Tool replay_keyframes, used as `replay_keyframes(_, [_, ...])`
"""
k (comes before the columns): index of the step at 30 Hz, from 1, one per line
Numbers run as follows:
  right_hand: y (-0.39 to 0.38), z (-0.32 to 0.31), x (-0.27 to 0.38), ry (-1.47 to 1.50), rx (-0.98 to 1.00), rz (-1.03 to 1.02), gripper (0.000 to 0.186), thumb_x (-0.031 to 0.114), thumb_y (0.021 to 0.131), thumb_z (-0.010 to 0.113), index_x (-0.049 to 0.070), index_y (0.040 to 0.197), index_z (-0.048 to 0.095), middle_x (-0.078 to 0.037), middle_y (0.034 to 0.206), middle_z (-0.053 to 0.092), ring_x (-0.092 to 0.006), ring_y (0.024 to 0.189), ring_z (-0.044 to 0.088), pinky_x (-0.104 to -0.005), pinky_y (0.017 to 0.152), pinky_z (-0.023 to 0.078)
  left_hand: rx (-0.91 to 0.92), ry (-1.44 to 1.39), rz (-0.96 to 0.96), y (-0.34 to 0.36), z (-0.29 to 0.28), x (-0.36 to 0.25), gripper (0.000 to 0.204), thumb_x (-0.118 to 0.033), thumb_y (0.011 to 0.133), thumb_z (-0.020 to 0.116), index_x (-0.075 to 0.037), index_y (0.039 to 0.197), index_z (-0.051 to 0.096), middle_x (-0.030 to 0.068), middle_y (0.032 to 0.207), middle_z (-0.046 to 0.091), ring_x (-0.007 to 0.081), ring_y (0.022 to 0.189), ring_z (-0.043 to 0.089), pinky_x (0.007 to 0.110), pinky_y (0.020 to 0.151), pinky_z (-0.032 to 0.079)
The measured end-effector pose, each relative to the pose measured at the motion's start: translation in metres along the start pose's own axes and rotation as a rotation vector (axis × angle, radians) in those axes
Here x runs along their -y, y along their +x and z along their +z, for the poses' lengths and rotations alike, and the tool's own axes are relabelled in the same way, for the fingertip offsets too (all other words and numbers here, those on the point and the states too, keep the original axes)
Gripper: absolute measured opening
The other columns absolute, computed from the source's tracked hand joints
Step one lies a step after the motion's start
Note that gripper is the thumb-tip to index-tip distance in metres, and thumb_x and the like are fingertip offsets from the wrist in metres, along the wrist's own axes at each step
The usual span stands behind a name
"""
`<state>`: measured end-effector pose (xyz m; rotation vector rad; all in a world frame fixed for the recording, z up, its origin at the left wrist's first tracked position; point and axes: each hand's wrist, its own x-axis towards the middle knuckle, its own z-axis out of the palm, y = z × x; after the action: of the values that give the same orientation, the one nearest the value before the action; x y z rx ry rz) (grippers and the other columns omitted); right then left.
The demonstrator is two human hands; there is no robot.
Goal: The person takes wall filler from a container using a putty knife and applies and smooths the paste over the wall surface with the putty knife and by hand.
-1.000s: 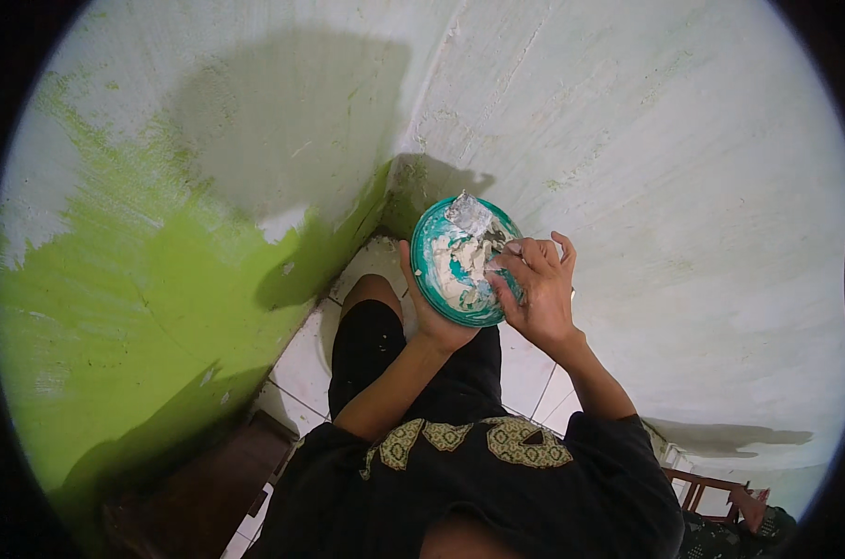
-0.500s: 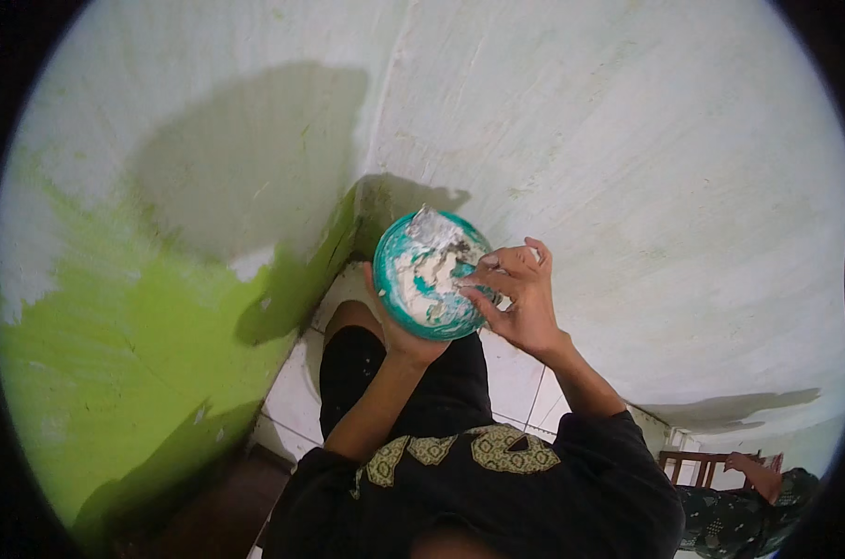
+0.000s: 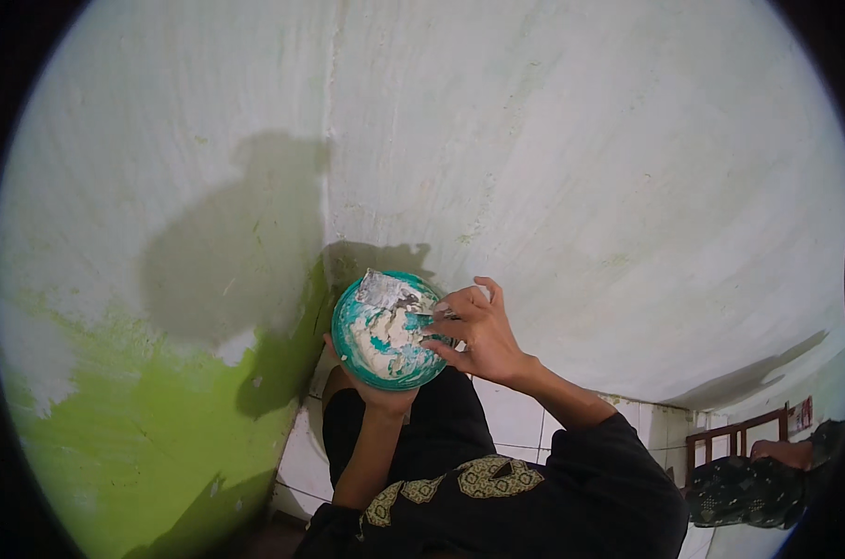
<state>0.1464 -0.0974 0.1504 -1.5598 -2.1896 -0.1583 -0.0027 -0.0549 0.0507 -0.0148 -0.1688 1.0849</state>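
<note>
My left hand point(image 3: 385, 396) supports a round teal bowl point(image 3: 351, 364) from below and along its left side, with most of its fingers hidden under it. Thick, lumpy white paste point(image 3: 383, 328) is smeared across the inside. A putty knife point(image 3: 382, 289) rests in the bowl, its paste-coated metal blade at the far rim. At the bowl's right side, my right hand point(image 3: 483, 331) pinches what looks like the knife's handle between thumb and fingers, partly hidden. One finger of that hand sticks up, away from the bowl.
Two walls meet in a corner ahead: the left wall point(image 3: 161, 429) is pale above and lime green below, the right wall point(image 3: 581, 186) whitish. White floor tiles point(image 3: 511, 424) lie beneath. At the lower right, a person in dark patterned clothing point(image 3: 748, 489) is beside a brown wooden frame point(image 3: 739, 433).
The view has shifted, so the wall corner, bowl and both hands sit lower and farther left in the picture. The hold on the bowl and knife looks much the same.
</note>
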Motion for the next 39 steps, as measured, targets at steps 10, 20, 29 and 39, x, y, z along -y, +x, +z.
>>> replay_keyframes(10, [0.012, 0.012, 0.002, 0.055, -0.052, -0.009, 0.021, 0.028, 0.073, 0.076, 0.011, 0.085, 0.074, -0.005, 0.098, 0.061, -0.0224, 0.102, 0.052, -0.0519, 0.101, 0.029, -0.142, 0.06, -0.044, 0.001, -0.039, -0.017, 0.083, -0.076, 0.086, 0.034, -0.016, 0.143, 0.038, 0.011, 0.145, 0.04, 0.0311, 0.13, 0.041, 0.051, 0.106, 0.036])
replay_keyframes(20, [0.007, 0.017, 0.0, 0.076, -0.058, 0.015, 0.017, 0.023, 0.074, 0.074, 0.01, 0.083, 0.07, -0.007, 0.098, 0.06, -0.0243, 0.101, 0.053, -0.0488, 0.099, 0.03, 0.151, -0.013, -0.175, -0.006, -0.059, -0.032, 0.069, -0.055, 0.094, 0.041, -0.011, 0.145, 0.03, 0.0103, 0.149, 0.033, 0.0297, 0.133, 0.035, 0.048, 0.111, 0.027])
replay_keyframes(29, [0.003, 0.01, 0.007, -0.011, -0.007, -0.027, 0.02, 0.029, 0.082, 0.069, 0.011, 0.09, 0.07, -0.005, 0.098, 0.061, -0.0235, 0.099, 0.053, -0.0497, 0.097, 0.03, 0.093, -0.093, -0.229, 0.003, -0.034, -0.011, 0.07, -0.056, 0.093, 0.041, -0.011, 0.145, 0.031, 0.0105, 0.149, 0.034, 0.03, 0.133, 0.036, 0.048, 0.111, 0.028])
replay_keyframes(39, [0.002, 0.014, -0.011, 0.056, -0.015, -0.073, 0.019, 0.026, 0.077, 0.073, 0.013, 0.091, 0.072, -0.005, 0.1, 0.063, -0.0251, 0.103, 0.053, -0.0504, 0.099, 0.03, 0.111, -0.109, -0.217, 0.022, -0.032, -0.005, 0.071, -0.058, 0.093, 0.04, -0.011, 0.145, 0.031, 0.0108, 0.149, 0.034, 0.0303, 0.133, 0.036, 0.048, 0.11, 0.028])
